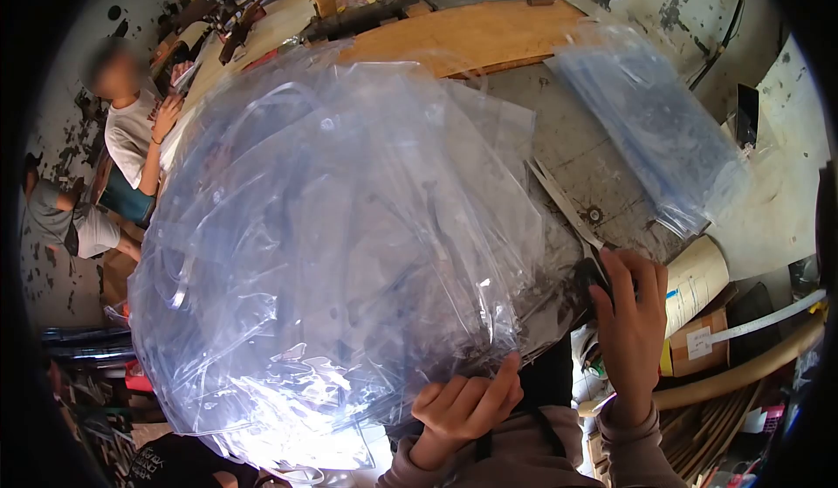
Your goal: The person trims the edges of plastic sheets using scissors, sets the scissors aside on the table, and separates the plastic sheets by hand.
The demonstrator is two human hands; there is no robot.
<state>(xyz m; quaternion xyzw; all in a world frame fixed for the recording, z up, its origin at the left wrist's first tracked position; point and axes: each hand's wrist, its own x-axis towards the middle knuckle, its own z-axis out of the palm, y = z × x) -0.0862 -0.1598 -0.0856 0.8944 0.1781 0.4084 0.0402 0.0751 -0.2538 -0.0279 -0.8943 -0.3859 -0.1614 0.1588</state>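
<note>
A large puffed pile of clear plastic sheeting (332, 226) covers much of the table in front of me and shines brightly at its lower left. At its near edge my left hand (467, 405) is closed, fingers curled, gripping the plastic. To the right of the pile, my right hand (633, 313) is wrapped around the black handles of a pair of scissors (572, 213). Their metal blades point away from me along the pile's right side, slightly apart at the tips. The handles are partly hidden by my fingers.
A folded stack of clear bluish plastic (650, 130) lies farther right on the table. A wooden board (471, 34) spans the far side. Two people are at the left, one in a white shirt (131, 139). A paper roll (698, 278) and cardboard box (698, 344) stand low right.
</note>
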